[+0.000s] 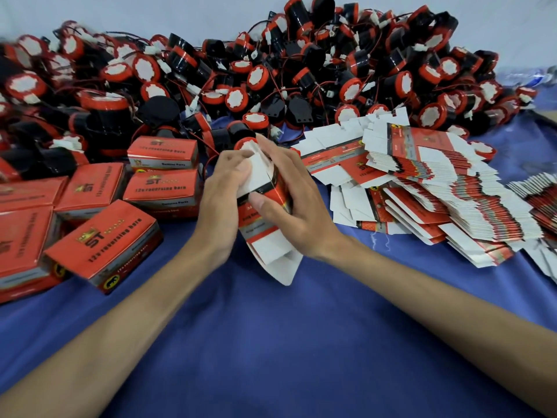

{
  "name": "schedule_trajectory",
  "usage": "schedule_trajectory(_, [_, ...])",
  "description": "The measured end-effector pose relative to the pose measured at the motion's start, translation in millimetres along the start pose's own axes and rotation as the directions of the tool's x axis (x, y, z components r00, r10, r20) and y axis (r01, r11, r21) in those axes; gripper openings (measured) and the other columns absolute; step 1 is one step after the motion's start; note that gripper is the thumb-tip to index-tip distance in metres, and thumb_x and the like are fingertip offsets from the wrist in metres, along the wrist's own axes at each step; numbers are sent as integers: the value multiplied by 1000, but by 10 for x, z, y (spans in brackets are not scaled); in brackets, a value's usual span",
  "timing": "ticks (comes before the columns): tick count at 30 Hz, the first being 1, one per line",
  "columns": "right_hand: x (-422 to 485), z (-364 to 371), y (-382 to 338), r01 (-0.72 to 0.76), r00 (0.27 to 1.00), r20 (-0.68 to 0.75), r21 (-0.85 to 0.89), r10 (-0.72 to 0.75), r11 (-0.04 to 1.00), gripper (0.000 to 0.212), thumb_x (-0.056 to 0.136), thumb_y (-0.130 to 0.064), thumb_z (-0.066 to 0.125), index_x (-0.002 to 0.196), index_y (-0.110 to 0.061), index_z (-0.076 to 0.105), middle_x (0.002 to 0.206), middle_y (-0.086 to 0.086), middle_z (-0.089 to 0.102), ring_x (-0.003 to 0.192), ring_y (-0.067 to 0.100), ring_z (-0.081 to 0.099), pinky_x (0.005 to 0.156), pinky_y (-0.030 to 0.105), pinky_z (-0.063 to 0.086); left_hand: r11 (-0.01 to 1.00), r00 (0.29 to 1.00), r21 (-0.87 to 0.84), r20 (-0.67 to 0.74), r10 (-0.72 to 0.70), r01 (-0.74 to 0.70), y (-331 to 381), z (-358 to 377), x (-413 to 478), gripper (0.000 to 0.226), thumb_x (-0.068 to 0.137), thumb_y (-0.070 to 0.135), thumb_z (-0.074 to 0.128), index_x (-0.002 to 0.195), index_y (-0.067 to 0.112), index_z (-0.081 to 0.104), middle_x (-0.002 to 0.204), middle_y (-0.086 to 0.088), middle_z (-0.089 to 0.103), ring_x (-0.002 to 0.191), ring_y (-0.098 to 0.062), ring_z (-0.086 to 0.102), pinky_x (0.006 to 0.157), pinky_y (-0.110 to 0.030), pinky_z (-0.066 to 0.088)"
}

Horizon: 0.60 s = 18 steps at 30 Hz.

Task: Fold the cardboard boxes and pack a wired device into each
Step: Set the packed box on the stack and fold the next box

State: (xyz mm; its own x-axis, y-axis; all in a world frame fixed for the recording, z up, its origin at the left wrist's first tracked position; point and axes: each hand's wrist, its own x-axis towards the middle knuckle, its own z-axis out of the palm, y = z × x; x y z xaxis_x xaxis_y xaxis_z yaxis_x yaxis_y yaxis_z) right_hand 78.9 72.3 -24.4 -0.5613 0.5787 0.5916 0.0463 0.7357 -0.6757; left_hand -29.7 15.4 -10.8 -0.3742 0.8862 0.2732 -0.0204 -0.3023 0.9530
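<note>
At centre I see both hands on a half-folded box (265,224), tilted, its loose white flaps pointing to 6 o'clock. The left hand (224,188) pinches the white flap at the top end, while the right hand (289,200) wraps the red body, thumb pressed on its near side. A device (245,144) with a red cap sits against the box's top end, whether inside I cannot tell; the pile (271,70) lies at 12 o'clock, closed boxes (144,188) at 9, blanks (437,191) at 3, all on blue cloth (271,342).
</note>
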Motion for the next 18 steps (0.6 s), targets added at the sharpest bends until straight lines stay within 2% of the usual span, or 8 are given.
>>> schedule_trajectory(2, [16,28,63,33,999,-7,-19,-33,999,66,86,-33,51,141,1,38,134,18,46,127,25,44,107,35,38,1000,1000,30,-7,0,0,-23,27,-1,22,84,29,40,97,18,55,110,-24,51,96,-19,54,89,-42,48])
schedule_trajectory(3, [8,39,89,58,998,-3,-41,-58,997,66,87,-33,50,140,3,39,133,19,46,127,27,44,106,41,39,1000,1000,17,-13,-6,7,-44,34,-17,25,84,28,39,100,16,53,113,-26,48,98,-20,53,91,-43,47])
schedule_trajectory(7, [-28,41,146,139,990,52,-131,-133,982,65,88,-35,49,142,-1,36,131,21,46,126,30,44,102,49,39,997,999,-80,-46,-12,8,-147,2,-59,35,83,26,41,115,11,44,120,-19,49,104,-20,56,88,-35,51])
schedule_trajectory(10, [-43,-13,162,139,986,109,-157,-123,978,62,90,-32,51,143,-5,35,132,20,46,126,30,43,102,50,39,997,997,-72,-79,-16,10,-174,-7,-52,41,81,21,42,121,17,45,133,-24,48,124,-33,50,103,-50,45])
schedule_trajectory(11, [-49,-32,162,126,986,132,-159,-106,979,62,90,-29,53,144,-5,35,132,19,45,126,29,43,102,49,39,996,997,-83,-76,-22,16,-166,-2,-56,46,80,20,42,126,17,43,134,-22,50,125,-31,50,104,-48,44])
schedule_trajectory(13, [-56,-72,155,92,983,174,-148,-65,985,64,89,-22,56,145,-3,33,132,18,44,126,26,41,103,46,38,996,999,-86,-38,-26,22,-141,5,-73,52,81,19,40,132,13,41,127,-9,58,117,-18,58,99,-38,48])
schedule_trajectory(15, [-57,-127,150,65,977,212,-140,-34,988,69,89,-24,56,148,-6,27,135,15,40,127,20,40,104,41,39,1000,1000,-22,4,-22,22,-124,2,-92,47,82,20,39,127,11,49,126,-5,58,113,-14,59,100,-36,47])
schedule_trajectory(18, [-87,-190,144,63,968,249,-130,-29,990,77,88,-35,54,152,-13,18,135,7,37,122,17,42,101,36,41,993,997,122,78,-15,6,-100,-16,-141,29,86,24,36,106,27,57,137,-16,46,126,-25,47,109,-42,38])
